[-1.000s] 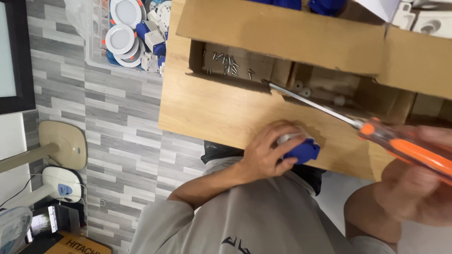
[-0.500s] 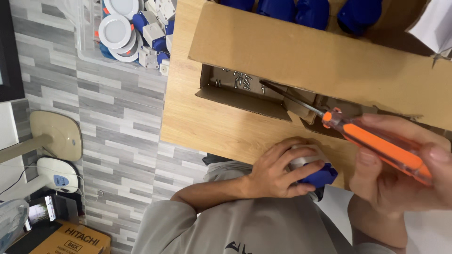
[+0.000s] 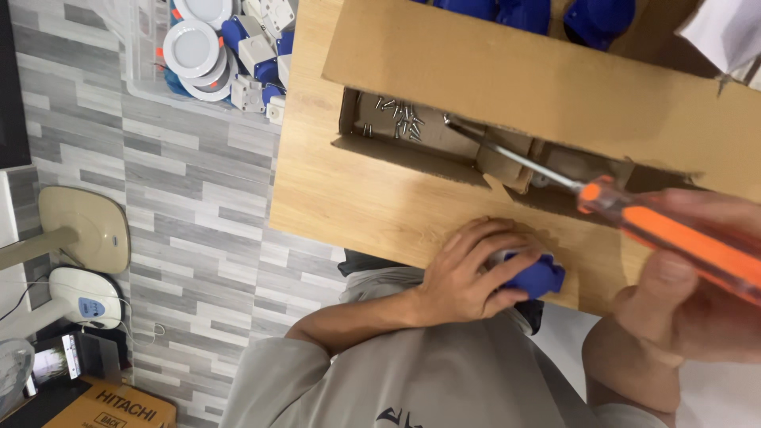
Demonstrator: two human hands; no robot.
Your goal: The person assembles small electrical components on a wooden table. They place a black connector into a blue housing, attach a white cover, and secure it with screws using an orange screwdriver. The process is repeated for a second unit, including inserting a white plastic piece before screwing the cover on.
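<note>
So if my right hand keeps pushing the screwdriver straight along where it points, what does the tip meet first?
The right hand aims the screwdriver into the open cardboard box. Its tip sits just short of the loose screws, so those probably come first, though depth is hard to judge.

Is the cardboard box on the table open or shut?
Open. The cardboard box has its flap folded out, and loose screws show inside a compartment, with the screwdriver tip reaching into it.
</note>
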